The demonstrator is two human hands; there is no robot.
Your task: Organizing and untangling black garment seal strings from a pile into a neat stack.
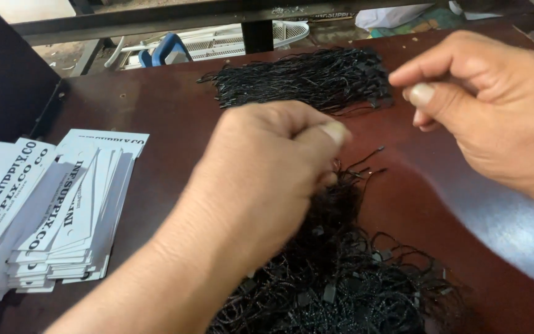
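Left hand [273, 173] at centre, pinching strands atop loose string pile [341, 278] at lower centre. Right hand [495, 105] at upper right, thumb and forefinger nearly pinched, apparently empty. Strands run up-right toward it. Neat string bundle [304, 77] beyond; white tags [50, 210] at left.

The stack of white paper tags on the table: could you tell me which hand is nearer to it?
Left. The left hand is just right of the stack of white paper tags; the right hand is far across the table.
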